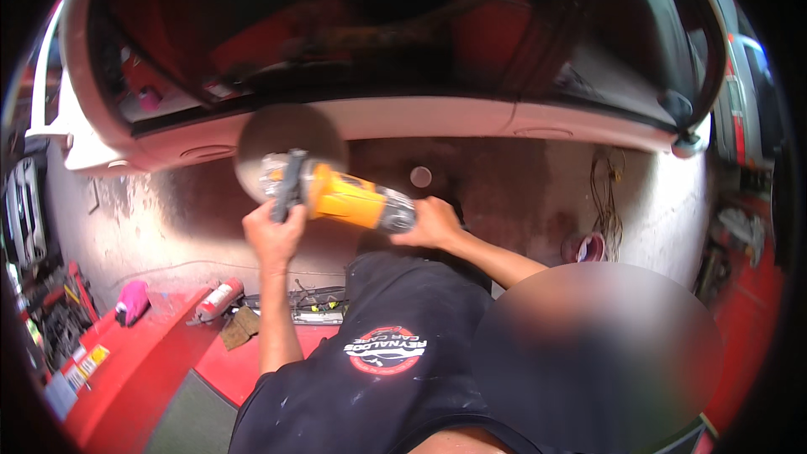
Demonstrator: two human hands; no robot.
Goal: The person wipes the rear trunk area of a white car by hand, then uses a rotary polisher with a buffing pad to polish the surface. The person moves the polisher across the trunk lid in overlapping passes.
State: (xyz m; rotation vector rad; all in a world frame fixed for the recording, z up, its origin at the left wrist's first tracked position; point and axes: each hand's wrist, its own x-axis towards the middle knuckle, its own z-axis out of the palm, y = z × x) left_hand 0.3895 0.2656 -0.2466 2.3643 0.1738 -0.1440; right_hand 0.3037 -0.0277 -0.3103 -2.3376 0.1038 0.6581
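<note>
Two-Handed Polisher Hold at the Car Side

The black shirt fills the lower centre of the frame. Left of centre, the left hand is closed around the black side handle. At centre, the right hand is wrapped around the polisher's rear end. The yellow body lies between both grips, slightly left of centre. Beyond it, the round pad overlaps the car's white panel; whether it touches cannot be told. The step in hand appears to be machine-polishing this panel. The next move likely calls for a firm double grip, the pad square to the surface and even pressure. Tilting could mark the finish. On the floor, right of centre, lies a loose cable.
</note>
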